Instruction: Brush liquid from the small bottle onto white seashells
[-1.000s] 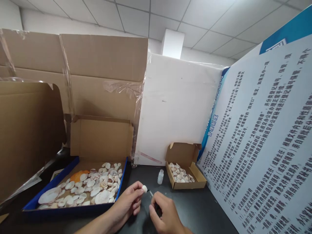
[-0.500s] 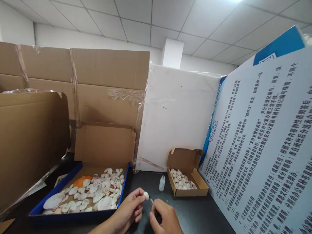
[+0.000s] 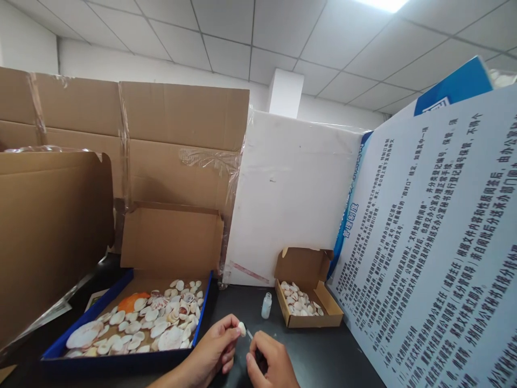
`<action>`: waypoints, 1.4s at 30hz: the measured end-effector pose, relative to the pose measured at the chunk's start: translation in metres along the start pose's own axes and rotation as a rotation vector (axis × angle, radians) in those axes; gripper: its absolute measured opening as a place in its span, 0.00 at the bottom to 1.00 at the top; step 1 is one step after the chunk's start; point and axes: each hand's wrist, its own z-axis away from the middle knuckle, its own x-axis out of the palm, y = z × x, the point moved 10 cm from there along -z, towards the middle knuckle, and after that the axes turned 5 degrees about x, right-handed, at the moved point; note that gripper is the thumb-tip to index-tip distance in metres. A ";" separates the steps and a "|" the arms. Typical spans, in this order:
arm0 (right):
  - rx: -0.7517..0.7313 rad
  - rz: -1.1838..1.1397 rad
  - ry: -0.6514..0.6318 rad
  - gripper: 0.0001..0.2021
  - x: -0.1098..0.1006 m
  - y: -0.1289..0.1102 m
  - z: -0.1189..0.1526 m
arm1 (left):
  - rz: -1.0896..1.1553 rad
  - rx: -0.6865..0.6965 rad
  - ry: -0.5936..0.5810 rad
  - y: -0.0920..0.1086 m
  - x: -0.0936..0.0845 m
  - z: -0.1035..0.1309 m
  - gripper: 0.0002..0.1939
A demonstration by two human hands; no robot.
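Note:
My left hand (image 3: 216, 345) pinches a small white seashell (image 3: 242, 328) between thumb and fingertips. Facing it, my right hand (image 3: 272, 358) is closed around a thin brush (image 3: 249, 335), whose narrow shaft points at the shell. Whether the tip touches the shell I cannot make out, and most of the handle is hidden in my fingers. Beyond my hands a small clear bottle (image 3: 266, 306) stands upright and uncapped, with whitish contents.
Left of my hands, a blue-edged box (image 3: 121, 358) holds many loose shells and an orange one (image 3: 132, 303). A smaller cardboard box (image 3: 315, 321) with shells stands at right. Cardboard panels (image 3: 181, 118), a white board (image 3: 294, 199) and a printed panel (image 3: 404, 231) surround the dark table (image 3: 315, 353).
The brush has drawn slightly away from the shell, and the shell is turned more upright in my left hand. The whole view has shifted a little.

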 end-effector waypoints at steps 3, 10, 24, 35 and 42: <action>0.037 -0.009 0.015 0.07 0.000 0.005 0.000 | -0.003 -0.009 0.009 0.002 0.000 0.000 0.28; 0.105 -0.046 -0.005 0.08 -0.004 0.008 -0.001 | -0.007 -0.007 0.007 0.002 -0.001 0.000 0.27; 0.032 -0.107 -0.143 0.07 -0.005 -0.013 0.002 | -0.011 -0.023 0.003 0.011 0.002 0.008 0.17; 0.009 -0.108 -0.159 0.06 -0.006 -0.015 0.003 | 0.015 -0.044 -0.007 0.011 0.004 0.009 0.12; 0.071 -0.068 -0.143 0.06 -0.006 -0.007 0.003 | 0.014 -0.053 -0.012 0.013 0.004 0.011 0.10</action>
